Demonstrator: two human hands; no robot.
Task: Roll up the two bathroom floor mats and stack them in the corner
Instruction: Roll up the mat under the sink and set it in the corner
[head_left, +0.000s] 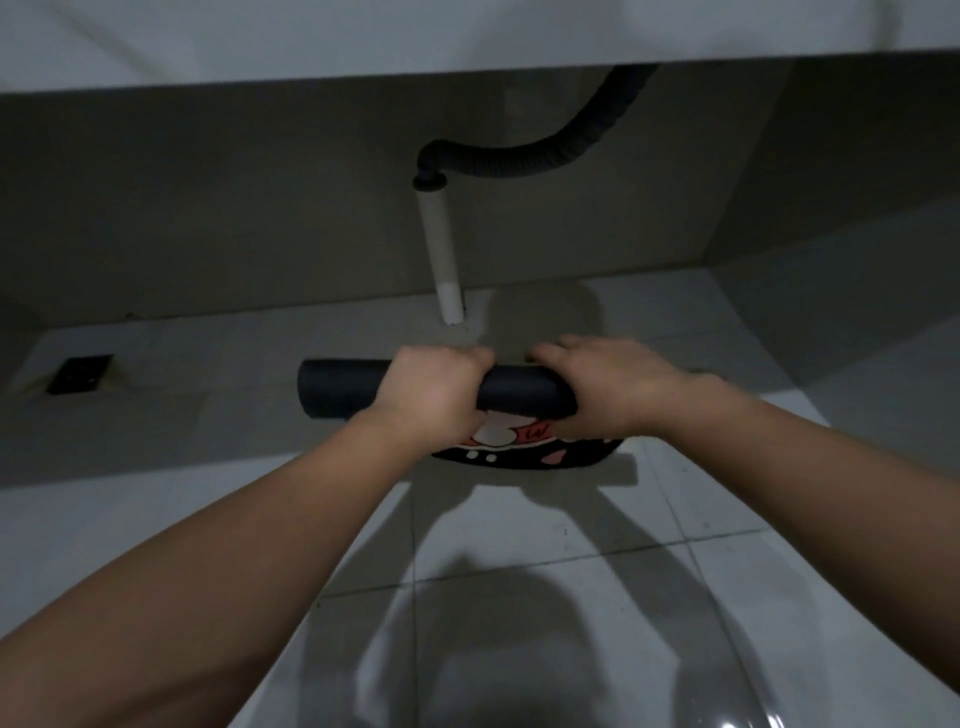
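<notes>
Both hands round mat roll

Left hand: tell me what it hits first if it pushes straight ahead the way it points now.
The left hand, gripping the rolled dark mat, points toward the back wall. Straight ahead lies bare floor tile, then probably the white drain pipe or the wall just left of it; depth is unclear.

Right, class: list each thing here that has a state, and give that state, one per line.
Mat: mostly rolled, patterned end still flat on the floor.
Left hand: gripping the roll.
Right hand: gripping the roll.
Hose: joined to the white pipe.
Floor drain: covered by its grate.
</notes>
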